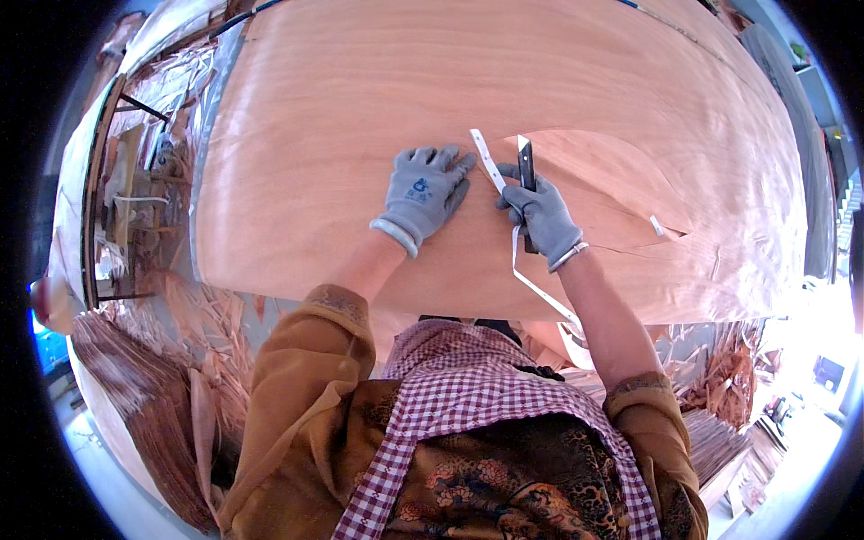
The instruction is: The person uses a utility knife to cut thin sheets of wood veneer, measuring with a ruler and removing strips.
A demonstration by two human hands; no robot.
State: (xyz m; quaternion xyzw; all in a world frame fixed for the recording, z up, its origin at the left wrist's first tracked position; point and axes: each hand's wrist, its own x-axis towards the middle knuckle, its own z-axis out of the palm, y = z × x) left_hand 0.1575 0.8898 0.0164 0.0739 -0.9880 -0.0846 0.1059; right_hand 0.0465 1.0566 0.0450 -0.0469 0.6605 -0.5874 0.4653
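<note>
A large sheet of pinkish-brown wood veneer point(315, 99) spreads out in front of me. My left hand point(421, 196), in a grey glove, lies flat on it with the fingers stretched. My right hand point(544, 216), also gloved, is closed round a black-handled knife point(526, 160) that points away from me. The same hand holds a white tape strip point(488, 160) with small dark holes; its free end reaches toward my left fingers, and its tail hangs down past my right wrist. To the right, a leaf-shaped veneer piece point(603, 175) has a short bit of white tape point(656, 225) at its edge.
Torn veneer scraps point(220, 337) are heaped below the sheet's near left edge. A stack of brown veneer strips point(148, 405) leans at the lower left. More scraps point(724, 378) lie at the lower right. A dark-framed rack point(94, 198) stands on the left.
</note>
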